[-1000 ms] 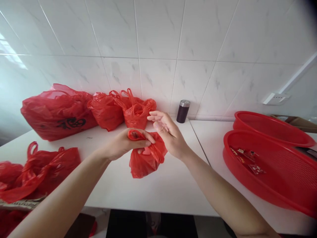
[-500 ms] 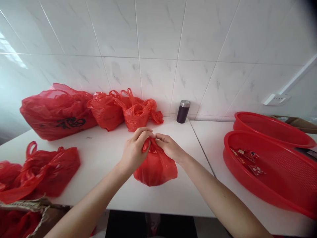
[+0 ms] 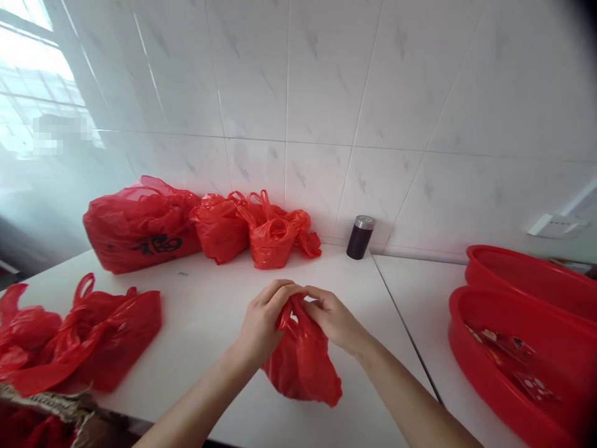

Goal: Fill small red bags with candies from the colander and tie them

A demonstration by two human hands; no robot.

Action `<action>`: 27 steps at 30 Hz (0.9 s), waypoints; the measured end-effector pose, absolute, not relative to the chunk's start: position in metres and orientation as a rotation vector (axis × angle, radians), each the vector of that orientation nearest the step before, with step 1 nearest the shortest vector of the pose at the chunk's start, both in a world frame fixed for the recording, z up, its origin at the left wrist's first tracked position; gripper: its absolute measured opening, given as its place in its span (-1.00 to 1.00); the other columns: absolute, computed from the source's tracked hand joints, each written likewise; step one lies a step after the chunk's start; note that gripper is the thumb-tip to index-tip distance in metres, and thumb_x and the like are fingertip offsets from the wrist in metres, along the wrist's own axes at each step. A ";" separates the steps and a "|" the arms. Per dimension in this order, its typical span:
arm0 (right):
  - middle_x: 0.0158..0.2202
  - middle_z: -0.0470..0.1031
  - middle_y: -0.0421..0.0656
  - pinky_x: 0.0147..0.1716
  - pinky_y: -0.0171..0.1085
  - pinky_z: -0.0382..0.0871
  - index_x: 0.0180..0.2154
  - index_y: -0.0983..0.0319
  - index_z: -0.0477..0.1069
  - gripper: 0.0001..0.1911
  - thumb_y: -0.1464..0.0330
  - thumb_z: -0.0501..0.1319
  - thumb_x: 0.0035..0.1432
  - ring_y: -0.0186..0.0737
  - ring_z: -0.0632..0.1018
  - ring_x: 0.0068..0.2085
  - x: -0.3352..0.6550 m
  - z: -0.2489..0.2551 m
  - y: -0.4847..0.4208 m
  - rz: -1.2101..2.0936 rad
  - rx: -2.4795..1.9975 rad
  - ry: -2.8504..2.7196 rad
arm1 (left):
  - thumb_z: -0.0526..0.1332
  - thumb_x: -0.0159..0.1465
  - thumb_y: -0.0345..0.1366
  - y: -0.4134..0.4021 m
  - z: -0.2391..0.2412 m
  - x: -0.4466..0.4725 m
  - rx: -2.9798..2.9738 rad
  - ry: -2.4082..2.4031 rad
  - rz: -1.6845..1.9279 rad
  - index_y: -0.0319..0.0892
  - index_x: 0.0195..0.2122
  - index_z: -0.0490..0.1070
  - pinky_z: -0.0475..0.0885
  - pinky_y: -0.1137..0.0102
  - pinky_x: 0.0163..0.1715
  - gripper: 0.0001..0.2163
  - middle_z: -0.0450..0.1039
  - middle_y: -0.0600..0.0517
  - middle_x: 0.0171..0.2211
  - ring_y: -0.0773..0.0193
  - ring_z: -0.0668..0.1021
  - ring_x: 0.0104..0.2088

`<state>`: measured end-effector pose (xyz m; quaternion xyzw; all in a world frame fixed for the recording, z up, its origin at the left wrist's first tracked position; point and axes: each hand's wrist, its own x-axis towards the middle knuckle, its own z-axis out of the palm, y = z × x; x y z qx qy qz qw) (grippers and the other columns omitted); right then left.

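A red plastic bag [image 3: 305, 367] is in front of me over the white table [image 3: 200, 367], its handles gathered at the top. My left hand [image 3: 268, 314] is closed on the bag's left handle. My right hand [image 3: 333, 317] pinches the top from the other side, and the fingertips of both hands meet there. The lower part of the bag hangs below my hands with a crumpled right corner. What it holds inside is hidden.
Several filled red bags [image 3: 224, 230] stand along the tiled wall, beside a dark tumbler [image 3: 360, 238]. More red bags [image 3: 112, 336] lie at left, above an open carton [image 3: 86, 423]. At right are red plastic baskets [image 3: 485, 379], one with small packets [image 3: 513, 361].
My view has tilted up and turned left. The bag looks narrower and more drawn up beneath my hands, its right corner now sticking out. Both hands keep hold of its top.
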<state>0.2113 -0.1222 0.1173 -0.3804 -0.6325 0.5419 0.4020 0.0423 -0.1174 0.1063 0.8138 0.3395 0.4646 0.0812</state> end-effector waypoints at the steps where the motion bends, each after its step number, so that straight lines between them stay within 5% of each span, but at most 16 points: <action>1: -0.47 0.34 -0.27 -0.55 -0.39 0.17 -0.29 0.20 0.36 -0.80 0.23 0.06 0.25 -0.39 0.34 -0.50 0.210 0.117 -0.121 1.272 -0.992 -1.541 | 0.01 0.24 -0.57 -0.117 0.104 0.042 2.405 1.031 1.406 -0.07 -0.02 0.36 0.44 0.38 -0.18 -0.63 0.44 -0.02 -0.11 0.26 0.52 -0.13; 4: -0.33 0.41 -0.21 -0.44 -0.37 0.28 -0.34 0.20 0.31 -0.78 0.22 0.05 0.26 -0.30 0.45 -0.32 0.208 0.120 -0.120 1.035 -1.018 -1.405 | 0.03 0.30 -0.49 -0.115 0.096 0.043 2.365 1.108 1.397 -0.06 0.08 0.33 0.44 0.30 -0.09 -0.64 0.46 -0.04 -0.03 0.20 0.50 -0.06; 8: -0.53 0.27 -0.29 -0.46 -0.35 0.26 -0.43 0.20 0.23 -0.75 0.20 0.06 0.24 -0.36 0.36 -0.47 0.215 0.118 -0.121 1.193 -0.925 -1.294 | -0.02 0.34 -0.45 -0.115 0.081 0.029 2.323 1.182 1.297 -0.09 0.11 0.34 0.40 0.22 0.00 -0.64 0.46 -0.05 0.04 0.16 0.45 0.02; 14: -0.66 0.01 -0.39 -0.59 -0.36 0.14 -0.45 0.16 0.14 -0.80 0.24 0.15 0.01 -0.38 0.22 -0.62 0.270 0.062 -0.112 1.257 -1.123 -0.805 | -0.05 0.38 -0.26 -0.140 0.022 -0.015 1.973 1.499 1.153 -0.13 -0.39 0.42 0.44 0.31 -0.24 -0.70 0.51 -0.01 -0.33 0.21 0.54 -0.30; 17: -0.65 0.12 -0.36 -0.59 -0.35 0.16 -0.45 0.16 0.12 -0.79 0.22 0.12 0.04 -0.36 0.26 -0.61 0.278 0.037 -0.114 1.183 -1.226 -0.791 | -0.08 0.38 -0.22 -0.152 -0.001 -0.010 1.891 1.510 1.140 -0.12 -0.48 0.30 0.42 0.32 -0.28 -0.68 0.47 0.01 -0.35 0.21 0.51 -0.31; 21: -0.55 0.35 -0.29 -0.50 -0.29 0.23 -0.30 0.13 0.23 -0.73 0.09 -0.01 0.22 -0.27 0.38 -0.53 0.248 0.031 -0.123 0.843 -1.493 -1.122 | -0.10 0.38 -0.24 -0.144 0.001 0.020 1.845 1.490 1.348 -0.12 -0.41 0.30 0.40 0.26 -0.13 -0.71 0.40 -0.07 -0.10 0.16 0.47 -0.09; 25: -0.16 0.51 -0.14 -0.25 -0.18 0.31 -0.06 0.11 0.26 -0.64 0.07 -0.05 0.25 -0.09 0.51 -0.15 0.212 0.028 -0.128 0.460 -1.740 -1.517 | -0.13 0.38 -0.29 -0.117 0.007 0.044 1.947 1.460 1.290 -0.11 -0.19 0.32 0.37 0.28 -0.06 -0.76 0.27 -0.10 0.08 0.18 0.45 -0.01; 27: -0.09 0.49 -0.12 -0.24 -0.20 0.32 -0.04 0.12 0.25 -0.63 0.09 0.05 0.19 -0.08 0.50 -0.08 0.204 0.022 -0.127 0.412 -1.750 -1.610 | -0.12 0.36 -0.33 -0.104 0.006 0.050 1.989 1.504 1.135 -0.10 -0.18 0.30 0.38 0.34 -0.14 -0.78 0.33 -0.07 0.02 0.23 0.49 -0.10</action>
